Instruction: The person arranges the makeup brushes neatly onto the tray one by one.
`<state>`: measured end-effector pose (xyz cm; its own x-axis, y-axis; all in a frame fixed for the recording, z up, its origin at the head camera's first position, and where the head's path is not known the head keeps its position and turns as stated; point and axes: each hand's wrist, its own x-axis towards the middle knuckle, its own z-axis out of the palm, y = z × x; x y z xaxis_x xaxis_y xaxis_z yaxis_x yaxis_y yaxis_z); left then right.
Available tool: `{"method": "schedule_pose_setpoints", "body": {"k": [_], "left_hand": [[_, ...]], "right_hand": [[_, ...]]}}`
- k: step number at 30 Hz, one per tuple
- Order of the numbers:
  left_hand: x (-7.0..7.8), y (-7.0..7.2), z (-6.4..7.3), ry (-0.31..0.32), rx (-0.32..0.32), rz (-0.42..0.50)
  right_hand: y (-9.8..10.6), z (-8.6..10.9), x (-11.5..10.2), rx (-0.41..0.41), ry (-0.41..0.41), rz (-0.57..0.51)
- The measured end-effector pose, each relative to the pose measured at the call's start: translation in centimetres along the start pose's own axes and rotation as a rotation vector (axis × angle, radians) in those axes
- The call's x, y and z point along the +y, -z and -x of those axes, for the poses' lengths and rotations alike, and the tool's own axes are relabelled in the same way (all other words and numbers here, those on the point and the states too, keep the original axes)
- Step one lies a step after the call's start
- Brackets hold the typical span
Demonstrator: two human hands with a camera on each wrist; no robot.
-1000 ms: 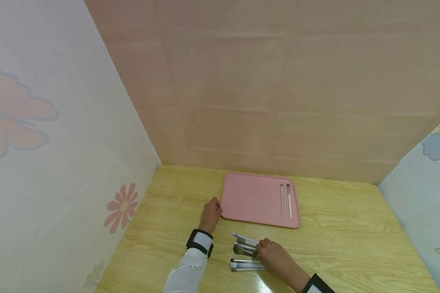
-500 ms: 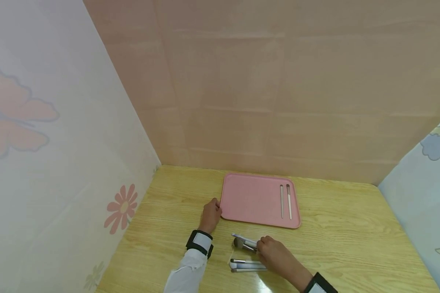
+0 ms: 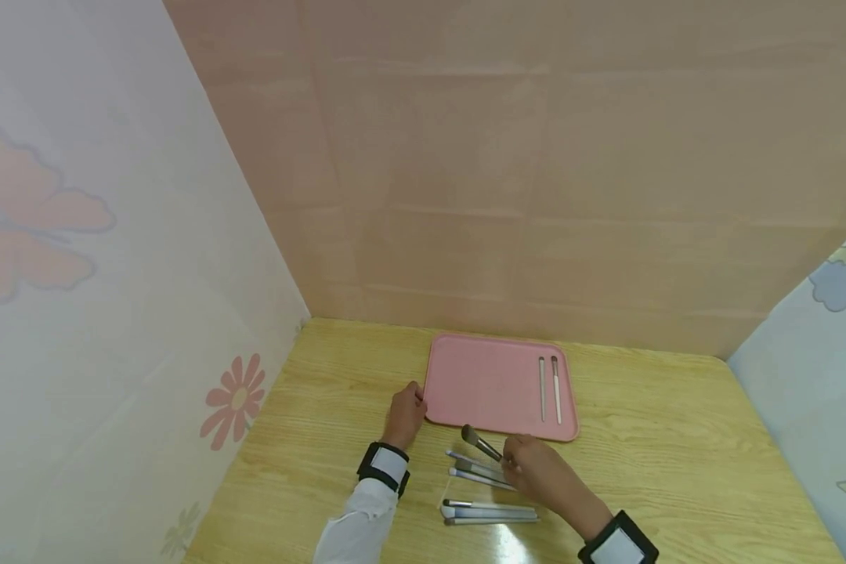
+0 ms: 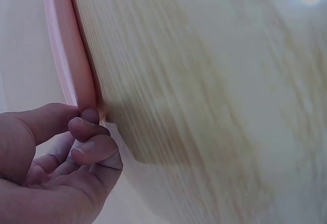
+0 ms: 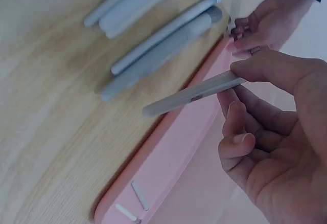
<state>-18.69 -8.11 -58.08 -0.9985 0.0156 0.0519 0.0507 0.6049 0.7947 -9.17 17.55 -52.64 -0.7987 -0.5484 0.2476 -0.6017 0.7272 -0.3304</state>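
Note:
My right hand [image 3: 541, 473] pinches a makeup brush [image 3: 481, 443] between thumb and fingers, its dark fluffy head pointing to the back left. In the right wrist view the pale handle [image 5: 191, 97] sticks out from the fingertips over the table and the tray's edge. My left hand [image 3: 403, 417] grips the near left corner of a pink tray [image 3: 479, 384]; the left wrist view has thumb and fingertips pinching its rim [image 4: 76, 75]. On the tray's right side lie two slim brushes, a thin one [image 3: 542, 390] and one with a dark tip [image 3: 556, 392].
Below the tray, several makeup brushes lie on the wooden table [image 3: 648, 439] in two loose groups, an upper group [image 3: 481, 471] partly behind my right hand and a lower group [image 3: 489, 513]. A tan wall [image 3: 465, 196] stands behind, with printed panels at both sides.
My right hand has lifted one fluffy brush off the upper group and moved it up toward the tray, uncovering more of the brushes underneath. The left hand stays at the tray corner.

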Motion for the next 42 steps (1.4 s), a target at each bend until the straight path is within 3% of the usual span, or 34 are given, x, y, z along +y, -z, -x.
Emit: {"method": "schedule_pose_setpoints", "body": {"k": [5,13,27,34,42], "left_hand": [[-0.1,0.1,-0.1,0.018,0.003,0.008],[0.1,0.2,-0.1,0.061,-0.007,0.031],[0.0,0.1,0.4,0.097,-0.003,0.019],[0.1,0.1,0.7,0.107,0.027,-0.006],[0.8,0.4,0.6,0.11,0.008,-0.012]], "right_hand": [[1.0,-0.6,0.7,-0.074,-0.143,-0.066],[2.0,-2.1,2.0,-0.071,-0.353,-0.126],[2.0,-3.5,3.4,-0.017,-0.507,-0.166],[1.7,-3.9,4.0,0.025,-0.514,-0.159],[1.8,-4.5,4.8,0.062,-0.57,-0.208]]}}
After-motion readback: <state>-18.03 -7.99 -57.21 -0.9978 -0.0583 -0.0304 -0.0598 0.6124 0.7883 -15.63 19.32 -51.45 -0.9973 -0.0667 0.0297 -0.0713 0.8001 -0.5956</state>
